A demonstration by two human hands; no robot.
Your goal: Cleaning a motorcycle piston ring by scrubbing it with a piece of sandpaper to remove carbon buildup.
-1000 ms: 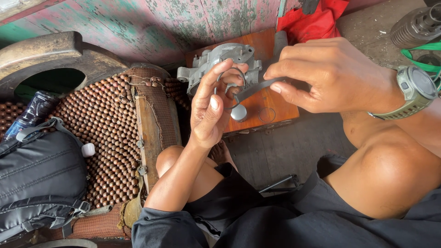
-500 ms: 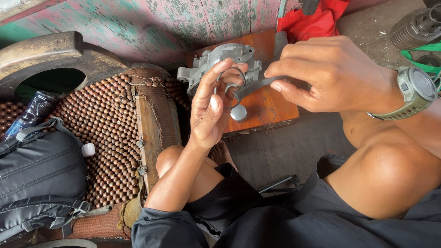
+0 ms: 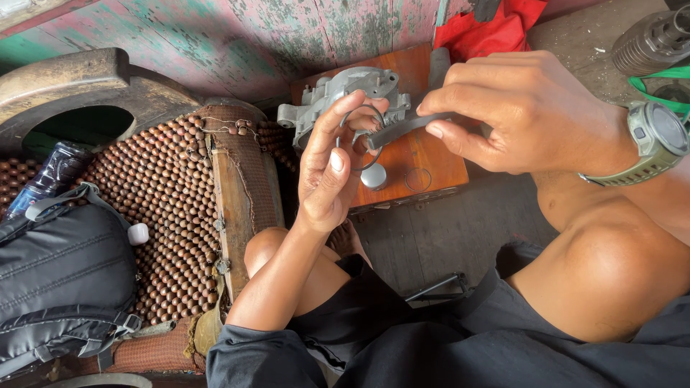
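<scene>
Metal, thin and grey, makes up the ring [image 3: 357, 136] that the left hand [image 3: 332, 169] pinches between thumb and fingertips, held upright in the air above the orange wooden board [image 3: 413, 154]. The grip of that hand is pressed together on the ring's rim, leaving the hoop itself open to view, which seems why it is held by the edge and raised toward the eye. The right hand [image 3: 528, 115] has its fingers closed around a dark flat tool [image 3: 406, 128], a bar whose tip meets the ring at its right side; the bar is held near its far end, so the tip can be steered finely against the wire. Whether the tip passes through the hoop or only touches it I cannot tell, since the fingers crowd that spot.

On the ring, one sees a plain circle of slender wire, dull and unbroken where visible, wide enough to frame a fingertip. Behind it on the board lies a grey cast-metal housing [image 3: 345, 97], just beside the hands, with a small round silver cap [image 3: 374, 176] and a second thin ring [image 3: 417, 179] lying flat nearby. A green-strapped wristwatch [image 3: 658, 140] sits on the right wrist. To the left lie a brown beaded seat mat [image 3: 158, 194] and a black backpack [image 3: 61, 280].
</scene>
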